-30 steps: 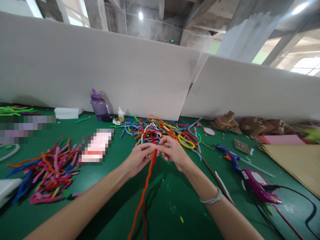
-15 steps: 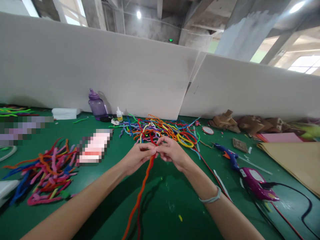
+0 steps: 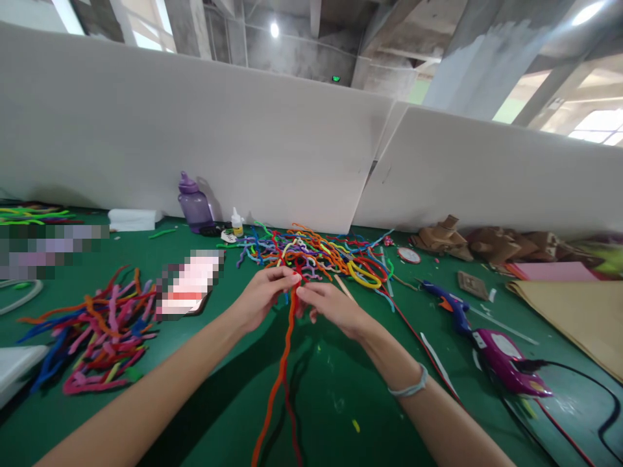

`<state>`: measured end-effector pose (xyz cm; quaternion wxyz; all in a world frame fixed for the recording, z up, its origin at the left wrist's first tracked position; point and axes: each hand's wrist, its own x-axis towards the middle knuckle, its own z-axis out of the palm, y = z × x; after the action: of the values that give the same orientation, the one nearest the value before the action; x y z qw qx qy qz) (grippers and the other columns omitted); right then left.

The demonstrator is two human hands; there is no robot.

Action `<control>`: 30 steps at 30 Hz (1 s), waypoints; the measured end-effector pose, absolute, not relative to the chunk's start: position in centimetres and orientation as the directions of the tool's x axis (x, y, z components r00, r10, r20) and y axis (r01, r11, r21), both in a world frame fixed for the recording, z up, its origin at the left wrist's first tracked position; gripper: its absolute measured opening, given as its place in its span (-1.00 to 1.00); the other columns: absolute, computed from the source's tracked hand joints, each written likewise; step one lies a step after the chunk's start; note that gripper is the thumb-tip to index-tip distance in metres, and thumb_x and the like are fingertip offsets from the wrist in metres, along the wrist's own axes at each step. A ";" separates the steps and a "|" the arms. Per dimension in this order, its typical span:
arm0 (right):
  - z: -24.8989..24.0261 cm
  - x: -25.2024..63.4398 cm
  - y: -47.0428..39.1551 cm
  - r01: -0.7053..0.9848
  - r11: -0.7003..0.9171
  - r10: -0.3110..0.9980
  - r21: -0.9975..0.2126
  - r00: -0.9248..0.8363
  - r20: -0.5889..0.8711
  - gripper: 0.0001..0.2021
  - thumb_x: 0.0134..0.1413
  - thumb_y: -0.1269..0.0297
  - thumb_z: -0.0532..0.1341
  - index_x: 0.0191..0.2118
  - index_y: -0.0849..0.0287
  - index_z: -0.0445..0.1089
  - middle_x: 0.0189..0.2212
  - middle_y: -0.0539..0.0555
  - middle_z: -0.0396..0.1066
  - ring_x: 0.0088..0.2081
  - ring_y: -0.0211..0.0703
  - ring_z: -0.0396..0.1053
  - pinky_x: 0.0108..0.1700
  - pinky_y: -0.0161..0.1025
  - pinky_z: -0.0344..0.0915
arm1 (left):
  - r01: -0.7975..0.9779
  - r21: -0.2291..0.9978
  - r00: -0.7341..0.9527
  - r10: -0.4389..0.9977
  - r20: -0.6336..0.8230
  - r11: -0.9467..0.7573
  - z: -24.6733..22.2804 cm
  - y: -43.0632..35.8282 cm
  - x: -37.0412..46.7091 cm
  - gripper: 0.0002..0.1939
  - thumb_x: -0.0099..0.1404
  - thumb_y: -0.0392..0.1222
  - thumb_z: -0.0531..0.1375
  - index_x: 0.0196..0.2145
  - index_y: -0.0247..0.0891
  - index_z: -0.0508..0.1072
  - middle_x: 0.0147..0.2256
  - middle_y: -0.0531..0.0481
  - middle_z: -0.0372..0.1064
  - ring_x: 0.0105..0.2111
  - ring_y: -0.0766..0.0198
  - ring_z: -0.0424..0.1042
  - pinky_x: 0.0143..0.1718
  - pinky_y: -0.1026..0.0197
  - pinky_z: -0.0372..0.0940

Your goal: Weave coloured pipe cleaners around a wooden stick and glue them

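Observation:
Two long fuzzy pipe cleaners, one orange (image 3: 286,353) and one dark red (image 3: 292,408), hang down towards me from between my hands. They meet at the top, where a bit of red shows above my fingertips. My left hand (image 3: 267,295) is closed, thumb and forefinger pinching the joined part from the left. My right hand (image 3: 333,308) is just below and to the right, thumb and forefinger closed against the strands, its other fingers curled under. Exactly how the strands cross is hidden by the fingertips. Behind the hands lies a tangled pile of multicoloured pipe cleaners (image 3: 321,250).
Another heap of pipe cleaners (image 3: 107,331) lies left, beside a phone (image 3: 192,282). A purple bottle (image 3: 195,204) and a small glue bottle (image 3: 237,222) stand by the white partition (image 3: 243,143). To the right are a glue gun (image 3: 452,308), brown paper (image 3: 574,318) and cardboard pieces (image 3: 445,237).
My right hand has shifted slightly down and away from my left fingertips. The hanging ends of the orange and red pipe cleaners have swung right. The view has shifted slightly.

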<state>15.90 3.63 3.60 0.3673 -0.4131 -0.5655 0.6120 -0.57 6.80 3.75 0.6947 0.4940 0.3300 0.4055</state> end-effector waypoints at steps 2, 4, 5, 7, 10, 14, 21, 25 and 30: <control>3.4 15.4 3.4 0.018 -0.060 0.931 -0.998 -0.360 -0.062 -0.70 0.04 0.05 0.21 -0.48 0.20 0.34 -0.59 -0.04 0.34 -0.52 -0.33 0.26 -0.54 -0.39 0.14 | -0.246 0.949 0.437 0.897 -0.073 0.197 3.8 6.7 -0.4 -0.79 0.08 -0.18 0.33 -0.56 -0.33 0.42 -0.57 0.09 0.33 -0.58 0.39 0.30 -0.52 0.33 0.15; 3.2 15.0 3.3 -0.019 -0.086 0.941 -0.996 -0.329 -0.075 -0.71 0.03 0.07 0.22 -0.51 0.18 0.29 -0.64 -0.09 0.28 -0.59 -0.36 0.21 -0.59 -0.40 0.07 | -0.266 0.941 0.419 0.904 -0.085 0.211 3.9 6.6 -0.3 -0.81 0.03 -0.19 0.36 -0.55 -0.34 0.44 -0.54 0.07 0.37 -0.54 0.39 0.33 -0.50 0.34 0.17; 3.1 14.9 3.3 -0.034 -0.108 0.940 -0.994 -0.328 -0.091 -0.71 0.03 0.07 0.21 -0.51 0.18 0.27 -0.65 -0.10 0.26 -0.61 -0.37 0.20 -0.61 -0.40 0.04 | -0.276 0.936 0.413 0.906 -0.092 0.221 3.9 6.6 -0.2 -0.82 0.01 -0.20 0.36 -0.53 -0.34 0.46 -0.52 0.05 0.39 -0.53 0.38 0.34 -0.48 0.35 0.18; 2.9 14.7 3.2 -0.050 -0.148 0.930 -0.988 -0.347 -0.122 -0.71 0.03 0.05 0.19 -0.49 0.18 0.26 -0.66 -0.10 0.26 -0.63 -0.37 0.22 -0.65 -0.42 -0.01 | -0.292 0.925 0.412 0.905 -0.108 0.243 4.1 6.5 -0.1 -0.81 -0.01 -0.19 0.37 -0.50 -0.35 0.47 -0.51 0.03 0.41 -0.51 0.36 0.37 -0.46 0.33 0.21; 2.7 14.4 2.9 -0.062 -0.174 0.920 -0.983 -0.366 -0.140 -0.69 0.03 0.02 0.15 -0.47 0.19 0.25 -0.67 -0.09 0.24 -0.67 -0.37 0.20 -0.69 -0.42 -0.07 | -0.315 0.909 0.419 0.900 -0.124 0.272 4.3 6.4 0.0 -0.79 -0.01 -0.18 0.38 -0.49 -0.35 0.47 -0.49 0.00 0.44 -0.51 0.32 0.40 -0.44 0.30 0.25; 2.5 14.0 2.8 -0.074 -0.129 0.937 -0.989 -0.335 -0.098 -0.64 0.06 0.04 0.08 -0.59 0.18 0.16 -0.71 -0.13 0.09 -0.70 -0.41 0.09 -0.67 -0.41 -0.07 | -0.364 0.889 0.396 0.910 -0.121 0.277 4.1 6.4 0.1 -0.81 0.02 -0.20 0.36 -0.52 -0.35 0.45 -0.50 0.01 0.43 -0.48 0.34 0.41 -0.38 0.32 0.29; 1.7 13.5 3.0 0.130 0.045 0.982 -0.990 -0.190 0.020 -0.65 0.10 0.15 0.07 -0.64 0.17 0.13 -0.74 -0.14 0.04 -0.69 -0.39 0.01 -0.61 -0.37 -0.06 | -0.446 0.866 0.259 0.959 -0.115 0.224 3.1 6.9 0.2 -0.80 0.00 -0.23 0.37 -0.55 -0.32 0.41 -0.55 0.02 0.43 -0.42 0.29 0.47 -0.37 0.34 0.30; 1.8 13.4 2.6 0.291 0.145 0.984 -0.946 -0.143 0.107 -0.65 0.11 0.23 0.07 -0.66 0.18 0.15 -0.73 -0.13 0.05 -0.62 -0.37 0.01 -0.54 -0.36 -0.07 | -0.472 0.857 0.193 0.973 -0.127 0.206 2.9 7.8 -0.2 -0.83 -0.03 -0.26 0.37 -0.55 -0.34 0.44 -0.55 -0.01 0.45 -0.42 0.25 0.49 -0.35 0.31 0.33; 2.0 13.0 2.1 0.402 0.217 0.971 -0.889 -0.179 0.156 -0.65 0.12 0.28 0.05 -0.66 0.18 0.10 -0.72 -0.12 0.04 -0.60 -0.37 0.02 -0.53 -0.37 -0.07 | -0.522 0.838 0.098 0.987 -0.128 0.161 3.0 9.3 -1.3 -0.88 -0.01 -0.37 0.34 -0.60 -0.35 0.46 -0.59 0.03 0.42 -0.48 0.33 0.47 -0.25 0.30 0.36</control>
<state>13.00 2.07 2.05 0.3901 -0.5084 -0.6756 0.3647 -1.29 9.32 2.98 0.6688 0.3189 0.3648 0.5639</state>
